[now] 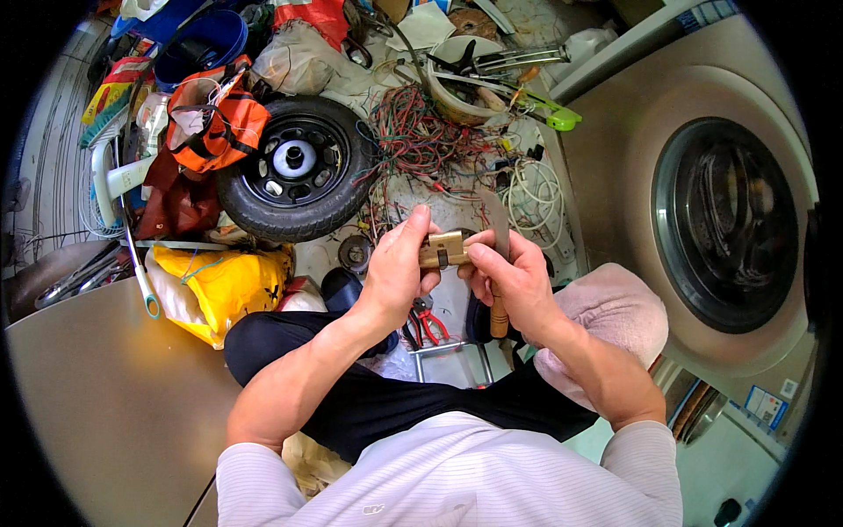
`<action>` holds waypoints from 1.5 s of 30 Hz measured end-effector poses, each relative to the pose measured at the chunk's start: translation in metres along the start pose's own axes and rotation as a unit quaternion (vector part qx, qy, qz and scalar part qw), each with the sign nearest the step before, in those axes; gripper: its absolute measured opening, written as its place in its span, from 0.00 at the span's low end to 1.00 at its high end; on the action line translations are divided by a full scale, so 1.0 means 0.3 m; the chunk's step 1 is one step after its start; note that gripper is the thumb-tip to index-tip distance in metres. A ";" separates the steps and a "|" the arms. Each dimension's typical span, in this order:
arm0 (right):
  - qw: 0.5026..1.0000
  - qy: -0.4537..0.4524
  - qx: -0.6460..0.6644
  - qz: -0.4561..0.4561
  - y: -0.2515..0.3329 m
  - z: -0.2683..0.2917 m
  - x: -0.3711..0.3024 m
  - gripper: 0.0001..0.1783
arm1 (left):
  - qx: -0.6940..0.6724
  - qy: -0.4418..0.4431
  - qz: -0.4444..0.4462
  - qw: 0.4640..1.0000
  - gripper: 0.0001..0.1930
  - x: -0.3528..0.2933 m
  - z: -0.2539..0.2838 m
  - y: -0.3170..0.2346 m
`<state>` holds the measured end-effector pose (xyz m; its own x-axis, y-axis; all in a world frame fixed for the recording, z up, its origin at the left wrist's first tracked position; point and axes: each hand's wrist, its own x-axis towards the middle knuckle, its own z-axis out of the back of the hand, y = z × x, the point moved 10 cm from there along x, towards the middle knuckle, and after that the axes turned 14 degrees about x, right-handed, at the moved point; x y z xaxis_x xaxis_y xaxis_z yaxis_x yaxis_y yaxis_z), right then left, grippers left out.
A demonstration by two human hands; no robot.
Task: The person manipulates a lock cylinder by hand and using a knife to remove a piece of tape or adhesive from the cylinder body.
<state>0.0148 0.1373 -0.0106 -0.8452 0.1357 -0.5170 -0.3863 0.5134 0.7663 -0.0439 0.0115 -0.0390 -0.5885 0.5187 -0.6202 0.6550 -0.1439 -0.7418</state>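
Note:
In front of my chest, my left hand (394, 274) grips a brass lock cylinder (443, 250) by its left end, thumb on top. My right hand (520, 279) is closed around a knife (498, 314); its wooden handle sticks out below the fist and its dull flat blade points away from me. The right thumb and fingertips also press against the right end of the lock cylinder. Red-handled pliers (430, 321) lie below my hands, between my legs, beside a small metal frame (450, 350). A pink cloth (612, 314) covers my right knee.
Beyond my hands lie a small tyred wheel (295, 167), tangled red and green wires (423, 132) and a tool-filled bowl (461, 107). A yellow bag (230, 294) and an orange bag (218, 123) sit at left. A front-loading washing machine (606, 167) stands close on the right.

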 end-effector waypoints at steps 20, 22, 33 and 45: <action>0.999 0.005 0.039 -0.012 0.002 0.008 0.005 0.12 | -0.098 0.101 -0.045 0.989 0.13 -0.029 -0.025 -0.006; 0.999 0.024 0.014 0.028 0.022 -0.001 0.001 0.11 | -0.077 0.105 -0.044 0.991 0.12 -0.030 -0.028 -0.001; 0.999 0.039 0.001 0.037 0.035 -0.018 -0.020 0.15 | -0.093 0.107 -0.082 0.987 0.13 -0.040 -0.033 -0.043; 0.993 0.040 -0.074 0.082 0.050 -0.027 -0.022 0.16 | 0.001 0.069 -0.128 0.989 0.12 -0.039 -0.018 -0.045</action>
<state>0.0117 0.1372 0.0075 -0.9257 0.1370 -0.3527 -0.2856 0.3585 0.8888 -0.0432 0.0119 -0.0204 -0.6643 0.6484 -0.3719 0.4923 0.0051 -0.8704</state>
